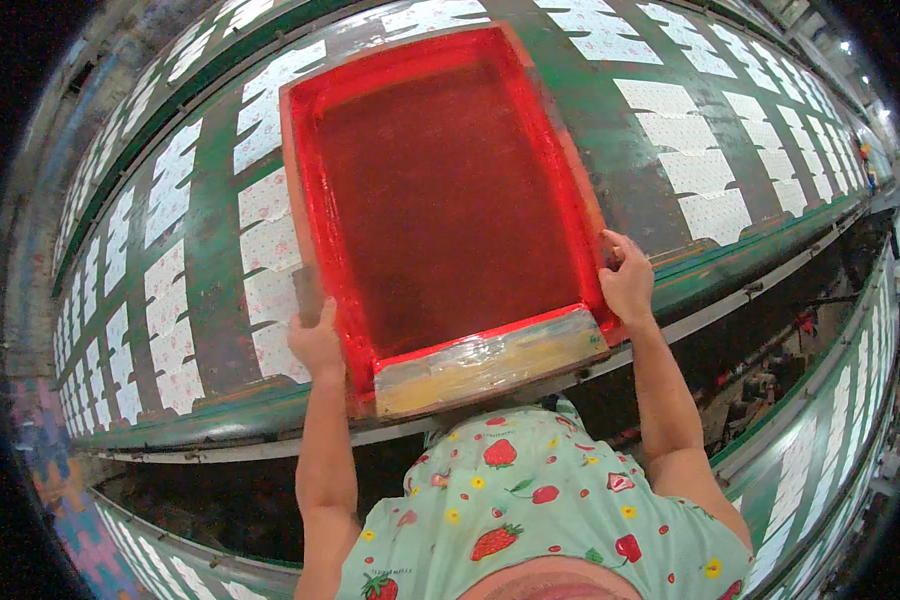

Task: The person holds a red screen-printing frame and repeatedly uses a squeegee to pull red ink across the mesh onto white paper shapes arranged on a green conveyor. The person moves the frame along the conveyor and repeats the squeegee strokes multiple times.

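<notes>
At the left side rail of the frame, near its close end: your left hand [315,338], thumb upward, appears closed on the edge, fingers partly hidden. Opposite, and slightly farther up the other rail: your right hand [627,283], fingers curled, gripping that edge. Between them, the large rectangular screen frame with bright red inner borders [558,160], lying slightly askew over the table, its near end toward your body. Within the borders, a dark red sheet of mesh [435,200]. Across the near end, a shiny grey-and-yellow strip [490,358]. Just below it, your pale green top printed with strawberries and cherries [500,500]. Beneath the frame, a long green-surfaced table [210,285]. Rows of white pieces with a small floral print run along it, left [270,245] and right [708,170] of the frame. Farther out, lower right, another long green table with pale stripes [820,440].
</notes>
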### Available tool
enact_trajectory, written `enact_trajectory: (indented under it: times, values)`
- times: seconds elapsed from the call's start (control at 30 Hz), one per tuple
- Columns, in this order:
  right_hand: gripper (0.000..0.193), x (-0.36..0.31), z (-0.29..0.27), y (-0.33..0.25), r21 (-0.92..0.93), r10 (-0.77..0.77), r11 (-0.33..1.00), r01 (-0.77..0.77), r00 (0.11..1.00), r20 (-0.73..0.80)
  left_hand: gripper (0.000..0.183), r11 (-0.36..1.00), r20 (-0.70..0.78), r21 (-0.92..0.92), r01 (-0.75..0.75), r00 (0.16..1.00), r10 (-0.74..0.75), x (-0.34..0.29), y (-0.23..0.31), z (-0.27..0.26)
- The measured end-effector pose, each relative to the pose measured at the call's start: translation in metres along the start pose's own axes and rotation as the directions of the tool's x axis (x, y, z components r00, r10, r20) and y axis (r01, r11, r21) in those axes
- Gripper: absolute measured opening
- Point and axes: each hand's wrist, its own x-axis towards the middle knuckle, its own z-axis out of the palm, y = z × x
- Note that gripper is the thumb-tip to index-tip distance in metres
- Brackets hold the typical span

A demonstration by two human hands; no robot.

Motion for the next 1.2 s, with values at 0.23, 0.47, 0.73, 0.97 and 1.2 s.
enact_trajectory:
  times: [0.23, 0.47, 0.73, 0.97, 1.2]
  values:
    - [0.066, 0.044, -0.053, 0.083, 0.061, -0.026, 0.998, 0.029, 0.998, -0.051, 0.037, 0.999, -0.012, 0.040, 0.033, 0.999, -0.032, -0.073, 0.028, 0.078]
    - [0.064, 0.061, -0.077, 0.120, 0.077, -0.006, 0.997, 0.004, 1.000, 0.022, 0.036, 0.999, 0.002, 0.024, 0.034, 0.999, -0.035, -0.099, 0.050, 0.113]
    - [0.057, 0.002, -0.092, 0.069, -0.138, -0.619, 0.752, 0.645, 0.762, 0.191, 0.042, 0.924, -0.050, 0.380, -0.046, 0.996, 0.070, -0.101, 0.059, 0.117]
    - [0.051, -0.053, -0.072, 0.002, 0.115, -0.699, 0.574, 0.811, 0.412, 0.584, 0.046, 0.958, 0.008, 0.283, 0.049, 0.999, -0.053, -0.094, 0.041, 0.119]
    - [0.042, -0.052, -0.031, -0.043, -0.064, -0.583, 0.591, 0.804, 0.481, 0.655, 0.056, 0.992, 0.025, 0.123, 0.005, 1.000, -0.008, -0.095, 0.027, 0.119]
